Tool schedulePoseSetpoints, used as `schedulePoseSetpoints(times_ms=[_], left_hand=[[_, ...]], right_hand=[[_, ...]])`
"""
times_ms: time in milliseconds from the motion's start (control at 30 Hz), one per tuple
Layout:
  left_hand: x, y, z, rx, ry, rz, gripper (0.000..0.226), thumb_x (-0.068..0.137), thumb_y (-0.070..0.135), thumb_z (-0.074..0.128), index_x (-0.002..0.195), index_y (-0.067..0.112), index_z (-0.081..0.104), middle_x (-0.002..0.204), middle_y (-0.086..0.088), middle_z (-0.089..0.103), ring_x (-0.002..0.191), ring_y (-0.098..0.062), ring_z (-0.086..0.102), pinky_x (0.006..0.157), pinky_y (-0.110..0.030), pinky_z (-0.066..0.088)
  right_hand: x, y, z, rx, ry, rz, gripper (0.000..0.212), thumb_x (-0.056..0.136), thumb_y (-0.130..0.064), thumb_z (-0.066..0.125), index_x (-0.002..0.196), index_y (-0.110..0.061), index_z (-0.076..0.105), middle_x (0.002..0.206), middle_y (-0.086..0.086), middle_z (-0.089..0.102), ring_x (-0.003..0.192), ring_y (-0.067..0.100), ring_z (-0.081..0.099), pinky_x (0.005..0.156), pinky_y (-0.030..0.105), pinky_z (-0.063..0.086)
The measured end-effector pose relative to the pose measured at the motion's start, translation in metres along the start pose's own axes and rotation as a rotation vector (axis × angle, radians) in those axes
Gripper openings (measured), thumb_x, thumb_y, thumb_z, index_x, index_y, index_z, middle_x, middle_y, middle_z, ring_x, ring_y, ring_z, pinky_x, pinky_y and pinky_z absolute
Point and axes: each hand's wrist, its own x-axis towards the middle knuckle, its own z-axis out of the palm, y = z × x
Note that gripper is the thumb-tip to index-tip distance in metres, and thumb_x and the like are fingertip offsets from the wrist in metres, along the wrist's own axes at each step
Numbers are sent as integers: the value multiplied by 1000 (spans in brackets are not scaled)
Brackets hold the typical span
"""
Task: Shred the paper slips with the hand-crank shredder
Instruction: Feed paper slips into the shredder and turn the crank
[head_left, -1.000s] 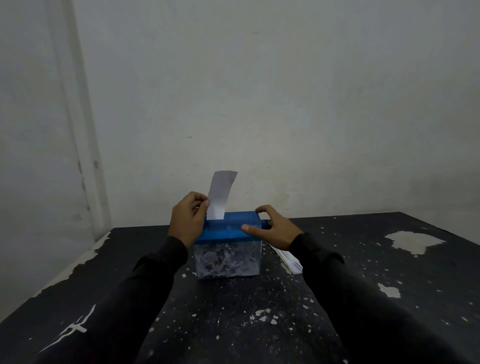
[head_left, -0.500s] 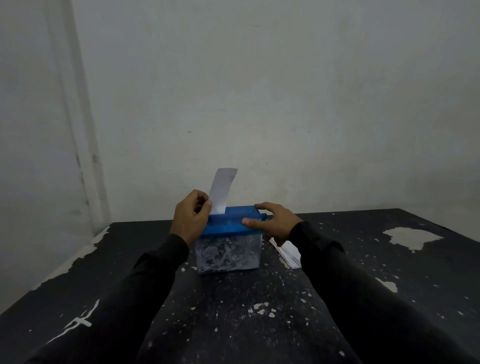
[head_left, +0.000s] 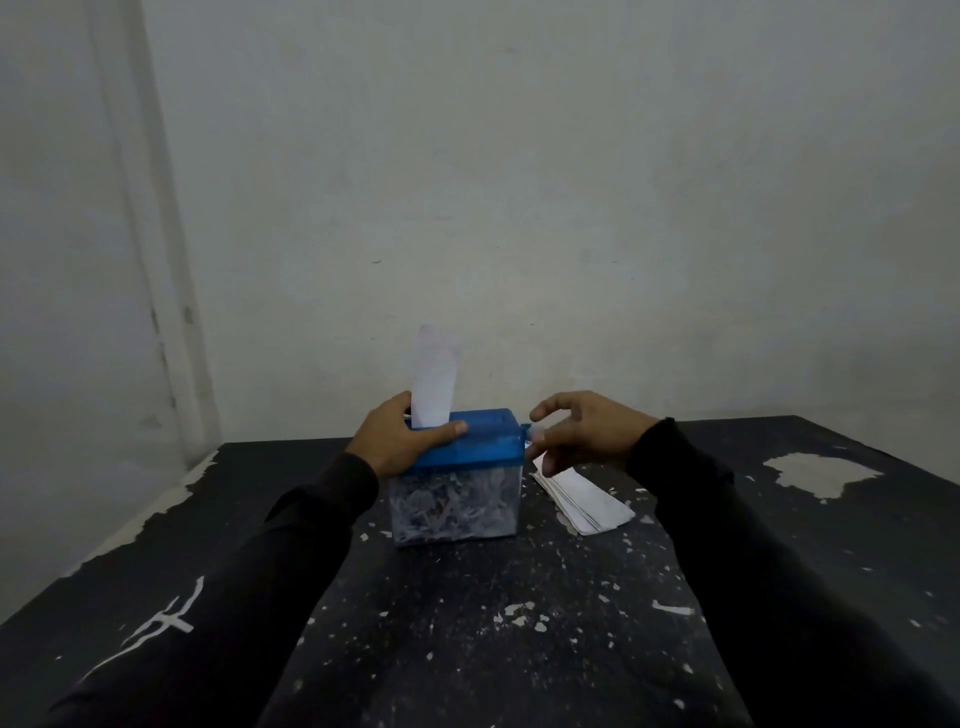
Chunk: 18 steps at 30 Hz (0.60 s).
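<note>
The hand-crank shredder (head_left: 483, 444) stands mid-table, a blue lid on a clear bin full of paper shreds (head_left: 457, 506). A white paper slip (head_left: 434, 379) stands upright in the slot at the lid's left end. My left hand (head_left: 397, 441) grips that end of the lid, thumb lying across the top in front of the slip. My right hand (head_left: 576, 431) hovers at the shredder's right side, forefinger and thumb spread apart around the small crank (head_left: 525, 430); it looks blurred and holds nothing I can make out. A stack of white paper slips (head_left: 587, 499) lies right of the shredder.
The black table (head_left: 467, 623) is chipped and flecked with white bits, with a large bare patch (head_left: 821, 470) at the far right. A pale wall rises just behind the table and along its left edge.
My left hand let go of the slip and now grips the lid. My right hand came off the lid top and moved right to the crank side, uncovering more of the slip stack.
</note>
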Motion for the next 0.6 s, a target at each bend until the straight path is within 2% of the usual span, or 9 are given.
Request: schedulePoseSetpoints(times_ms=[67, 167, 267, 367, 433, 467, 600], left_hand=[[0, 1, 0, 1, -6, 7, 100, 54, 84, 71, 131, 20, 60, 125, 3, 64, 108, -17, 61, 77, -22, 50], [0, 1, 0, 0, -2, 2, 99, 54, 83, 72, 129, 20, 61, 125, 2, 65, 107, -17, 62, 79, -23, 51], [-2, 3, 1, 4, 3, 2, 98, 54, 83, 72, 128, 20, 60, 124, 2, 64, 108, -18, 62, 82, -27, 52], [-4, 6, 1, -10, 1, -15, 97, 52, 83, 74, 126, 22, 59, 121, 5, 64, 106, -16, 62, 79, -26, 51], [-5, 7, 1, -25, -12, -18, 94, 52, 80, 79, 125, 23, 61, 120, 7, 66, 103, -12, 63, 75, -21, 50], [-5, 7, 0, -29, -14, -15, 93, 52, 79, 81, 124, 23, 63, 119, 7, 67, 102, -11, 64, 74, -19, 49], [-5, 9, 0, -38, -26, -13, 93, 48, 80, 80, 121, 25, 65, 117, 7, 69, 102, -11, 65, 76, -22, 51]], right_hand=[[3, -6, 0, 36, 73, -99, 20, 95, -12, 68, 106, 1, 57, 90, 28, 72, 59, 27, 67, 70, 44, 62], [29, -10, 6, -6, 308, -178, 25, 97, -25, 67, 93, -1, 59, 70, 14, 67, 47, 21, 61, 57, 39, 61], [62, 6, 13, -92, 486, -106, 33, 96, -36, 68, 88, -4, 64, 67, 8, 62, 47, 19, 57, 48, 33, 56], [81, 43, 22, -95, 504, 32, 29, 97, -36, 66, 92, -7, 65, 73, 9, 63, 55, 24, 60, 47, 33, 53], [76, 67, 28, -116, 486, 83, 26, 102, -25, 57, 82, -7, 62, 71, 11, 61, 53, 24, 56, 51, 39, 55], [69, 76, 32, -146, 468, 96, 31, 103, -22, 53, 76, -8, 60, 68, 11, 59, 51, 22, 52, 52, 37, 51], [32, 93, 45, -157, 476, 38, 50, 105, -39, 50, 63, -11, 52, 54, 4, 49, 44, 17, 43, 46, 27, 39]])
